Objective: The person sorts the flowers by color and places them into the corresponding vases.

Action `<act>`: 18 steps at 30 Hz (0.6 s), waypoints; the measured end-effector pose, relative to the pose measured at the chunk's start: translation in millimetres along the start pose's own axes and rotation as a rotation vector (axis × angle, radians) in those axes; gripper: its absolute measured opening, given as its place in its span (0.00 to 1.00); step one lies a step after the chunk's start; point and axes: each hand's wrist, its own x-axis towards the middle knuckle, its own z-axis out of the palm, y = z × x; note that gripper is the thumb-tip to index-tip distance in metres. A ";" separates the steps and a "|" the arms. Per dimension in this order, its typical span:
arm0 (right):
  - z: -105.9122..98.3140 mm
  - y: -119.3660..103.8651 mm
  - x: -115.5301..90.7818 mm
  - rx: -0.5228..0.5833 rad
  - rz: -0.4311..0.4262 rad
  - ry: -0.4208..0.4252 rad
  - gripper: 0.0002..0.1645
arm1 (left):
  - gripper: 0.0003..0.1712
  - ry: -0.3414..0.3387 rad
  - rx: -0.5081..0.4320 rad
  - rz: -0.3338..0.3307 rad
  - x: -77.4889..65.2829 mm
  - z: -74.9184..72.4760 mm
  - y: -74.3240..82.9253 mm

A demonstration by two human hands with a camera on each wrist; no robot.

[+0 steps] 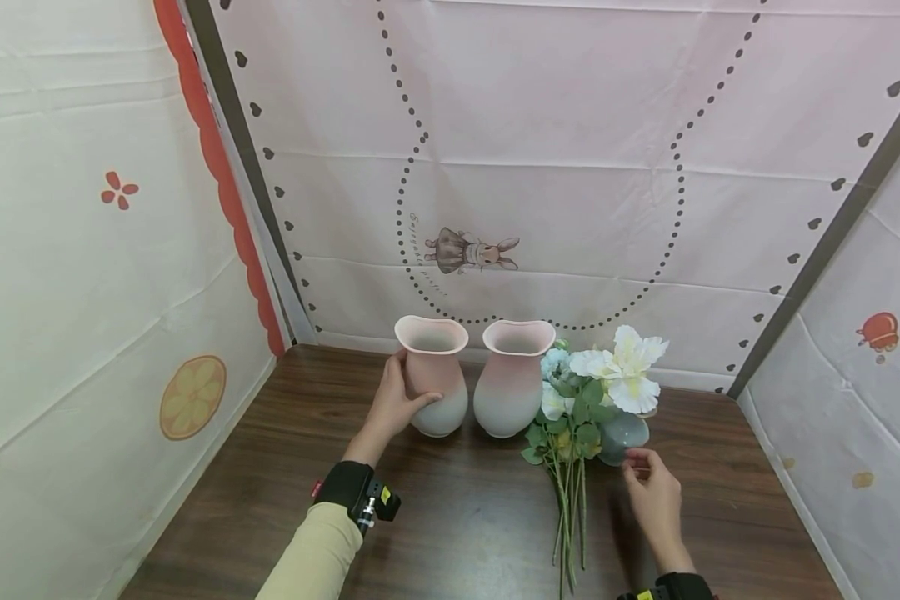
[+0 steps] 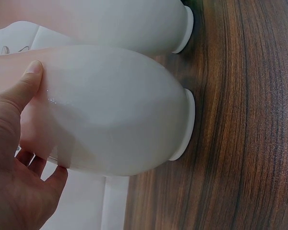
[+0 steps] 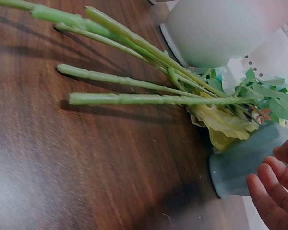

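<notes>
A pink-to-white vase (image 1: 435, 392) with a wavy rim stands on the table at left centre. My left hand (image 1: 396, 406) holds it by its left side, thumb across the front and the other fingers round the far side, as the left wrist view shows. Beside it stands a matching vase (image 1: 506, 396). My right hand (image 1: 656, 500) is just in front of a small blue-grey vase (image 1: 622, 437), its fingers loosely bent with nothing between them. Artificial flowers (image 1: 630, 367) lean over that vase and partly hide it, their green stems (image 3: 134, 98) pointing towards me.
All of this stands on a dark wood-grain table (image 1: 457, 517). Printed cloth walls (image 1: 570, 208) close it in at the back and on both sides. The flower stems stretch across the table between my two hands.
</notes>
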 end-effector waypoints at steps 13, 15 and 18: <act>17.1 -1.9 -9.7 0.002 -0.031 -0.039 0.10 | 0.60 0.002 0.000 -0.007 -0.7 -0.3 1.7; 19.1 -2.4 -10.8 -0.002 -0.032 -0.047 0.10 | 0.60 0.002 -0.003 -0.012 -0.6 -0.2 1.6; 21.6 -3.2 -12.5 0.000 -0.029 -0.061 0.11 | 0.60 0.000 -0.006 -0.020 -0.3 -0.1 1.3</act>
